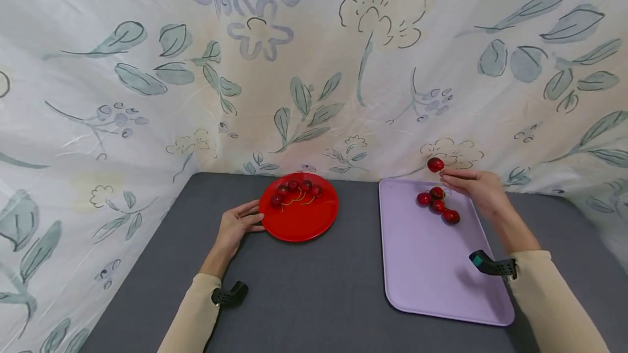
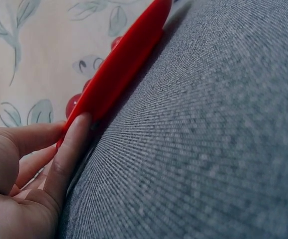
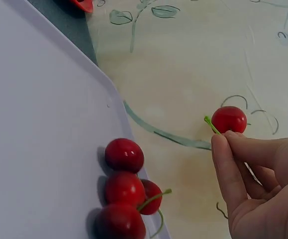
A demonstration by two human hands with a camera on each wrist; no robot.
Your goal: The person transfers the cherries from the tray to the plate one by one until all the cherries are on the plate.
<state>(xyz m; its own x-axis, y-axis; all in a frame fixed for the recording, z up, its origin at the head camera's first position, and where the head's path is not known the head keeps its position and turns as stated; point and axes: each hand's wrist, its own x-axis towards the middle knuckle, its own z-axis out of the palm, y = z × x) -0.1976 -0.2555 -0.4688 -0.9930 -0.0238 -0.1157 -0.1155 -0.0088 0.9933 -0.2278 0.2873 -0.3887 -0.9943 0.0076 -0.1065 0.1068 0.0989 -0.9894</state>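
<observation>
My right hand [image 1: 479,192] pinches a red cherry [image 1: 435,164] between thumb and fingertips, up above the far edge of the lilac tray [image 1: 432,271]. In the right wrist view a green stem [image 3: 211,124] shows at the fingertips, with the held cherry [image 3: 229,119] just above them. Several more cherries [image 1: 451,216] lie grouped near the tray's far right part. At the left, my left hand [image 1: 233,230] grips the rim of a red plate [image 1: 300,227], thumb on top and fingers below. Several stemmed cherries [image 1: 293,184] rest on the plate's far half.
Both the plate and tray stand on a dark grey tabletop [image 1: 314,298]. Behind them hangs a pale floral cloth [image 1: 314,48], close to the far edges of plate and tray. A black strap sits on each wrist.
</observation>
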